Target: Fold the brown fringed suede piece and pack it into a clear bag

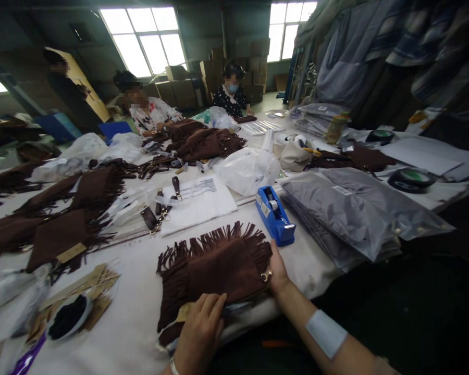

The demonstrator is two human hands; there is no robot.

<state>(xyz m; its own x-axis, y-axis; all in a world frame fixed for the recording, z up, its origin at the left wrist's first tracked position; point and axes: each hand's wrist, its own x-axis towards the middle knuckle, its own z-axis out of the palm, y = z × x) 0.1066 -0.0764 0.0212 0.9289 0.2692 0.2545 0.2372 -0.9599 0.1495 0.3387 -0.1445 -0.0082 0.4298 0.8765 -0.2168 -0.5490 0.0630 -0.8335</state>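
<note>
Pressing down on brown fringed bag [214,265], lying flat at near edge of bench [133,323]. Left hand [199,328] lying open, fingers spread flat on bag's near corner, over tan tag peeking out. Right hand [276,271] resting at bag's right side, fingers curled by small metal ring; hard to tell if pinching it. Looking early in the work: many more brown fringed pieces [62,229] waiting toward left edge, loose straps [156,216] lying in middle. Stack of bagged grey items [347,213] sitting toward right edge, blue tape holder [275,216] just past right hand.

Brown fringed bag [214,268], flat, table-edge
</note>
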